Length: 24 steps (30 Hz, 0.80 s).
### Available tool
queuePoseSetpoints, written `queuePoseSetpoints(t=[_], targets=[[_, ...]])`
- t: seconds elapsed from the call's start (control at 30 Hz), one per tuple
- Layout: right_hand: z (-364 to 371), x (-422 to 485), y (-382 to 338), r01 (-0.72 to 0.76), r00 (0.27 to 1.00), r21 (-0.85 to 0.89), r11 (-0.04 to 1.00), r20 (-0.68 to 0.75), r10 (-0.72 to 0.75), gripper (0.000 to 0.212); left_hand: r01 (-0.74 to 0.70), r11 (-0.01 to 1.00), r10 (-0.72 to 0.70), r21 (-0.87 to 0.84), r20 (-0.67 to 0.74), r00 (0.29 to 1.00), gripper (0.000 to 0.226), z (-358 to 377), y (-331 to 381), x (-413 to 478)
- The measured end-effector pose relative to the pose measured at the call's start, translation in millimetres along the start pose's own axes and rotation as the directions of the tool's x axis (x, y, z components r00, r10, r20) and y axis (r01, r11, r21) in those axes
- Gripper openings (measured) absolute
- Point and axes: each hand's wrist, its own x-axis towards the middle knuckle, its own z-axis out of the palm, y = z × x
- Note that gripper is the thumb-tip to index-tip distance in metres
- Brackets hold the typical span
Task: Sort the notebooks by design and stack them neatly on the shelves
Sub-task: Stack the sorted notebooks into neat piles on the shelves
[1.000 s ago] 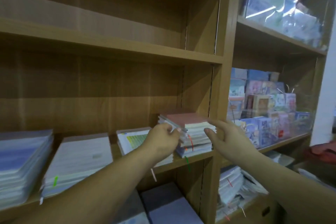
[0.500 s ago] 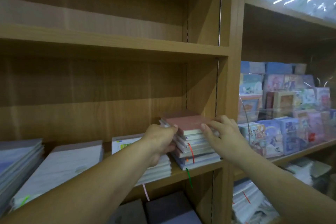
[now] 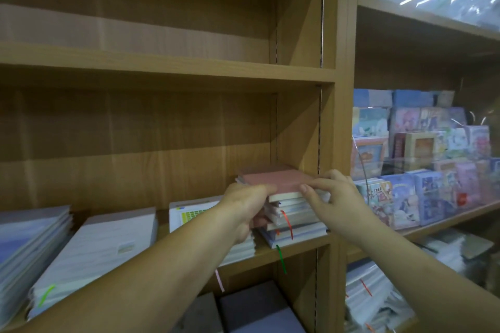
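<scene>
The task looks partly done. On the middle shelf of the wooden bookcase four piles lie side by side: a bluish pile at the lower left of the frame, a white pile next to it, a pile topped by a cover with a green grid, and, hard against the upright at centre, the stack of notebooks now being handled. The pink notebook lies flat on top of that stack, cover up. The left hand grips the stack's left side, thumb up near the pink cover and fingers curled in lower down, so it is clamped on several books at once. The right hand pinches the pink notebook's near right corner, thumb on the front edge and fingers over the right side. My reading is that the top book is being squared up on its pile. What is left seems to be the tidying: the books under it sit stepped and skewed, not flush, and the white pile leans out of line. Whether every design is yet grouped I cannot tell. The stack's page edges face the viewer, and a red ribbon and a green ribbon hang out at the front. That suggests short bottom edges face out and the long axis runs back into the shelf, turned a little toward the upper left, though foreshortening makes this uncertain. Colourful small items fill the right bay.
</scene>
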Motion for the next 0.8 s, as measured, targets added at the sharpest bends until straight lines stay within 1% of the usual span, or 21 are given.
queuePoseSetpoints(t=[0.1, 0.2, 0.3, 0.4, 0.5, 0.53, 0.6, 0.67, 0.77, 0.8], targets=[[-0.7, -2.2, 5.7, -0.019, 1.0, -0.056, 0.998, -0.014, 0.018, 0.033, -0.041, 0.999, 0.042, 0.033, -0.013, 0.999, 0.017, -3.1, 4.5, 4.0], [1.3, -6.1, 10.7, -0.048, 0.998, 0.013, 0.999, -0.032, 0.049, 0.032, -0.038, 0.999, 0.038, 0.02, 0.002, 0.999, 0.015, -0.5, 9.3, 4.1], [2.1, -7.7, 13.7, -0.045, 0.997, -0.005, 0.999, -0.064, 0.044, 0.033, -0.009, 0.998, 0.009, -0.055, -0.004, 1.0, 0.008, 0.4, 10.5, 4.3], [3.7, -8.5, 13.2, -0.058, 0.997, -0.029, 0.998, -0.056, 0.057, 0.036, 0.044, 0.986, -0.047, -0.162, -0.018, 0.999, 0.014, 0.2, 1.2, 9.4], [2.7, -7.4, 13.8, -0.068, 0.996, 0.046, 0.997, -0.045, 0.07, 0.046, 0.065, 0.97, -0.064, -0.233, 0.01, 0.998, 0.016, 1.1, -1.4, 11.6], [1.2, -6.9, 13.7, -0.073, 0.996, 0.08, 0.994, -0.05, 0.077, 0.05, 0.076, 0.968, -0.071, -0.241, 0.031, 0.997, 0.016, 1.3, -0.2, 11.2], [-1.5, -7.1, 12.6, -0.068, 0.995, 0.121, 0.99, -0.064, 0.076, 0.053, 0.1, 0.968, -0.084, -0.229, 0.079, 0.993, 0.024, 1.9, 0.8, 8.0], [-4.7, -8.7, 7.2, -0.069, 0.995, 0.139, 0.988, -0.065, 0.079, 0.049, 0.088, 0.976, -0.071, -0.201, 0.09, 0.993, 0.031, 1.9, -0.4, 7.7], [-7.8, -12.7, 0.7, -0.097, 0.991, 0.189, 0.977, -0.074, 0.113, 0.03, 0.033, 0.983, -0.021, -0.183, 0.067, 0.998, 0.028, -0.4, -4.1, 3.3], [-10.1, -13.7, -1.0, -0.116, 0.988, 0.222, 0.968, -0.077, 0.136, 0.027, 0.024, 0.982, -0.011, -0.185, 0.071, 0.997, 0.027, -1.2, -3.8, 0.2]])
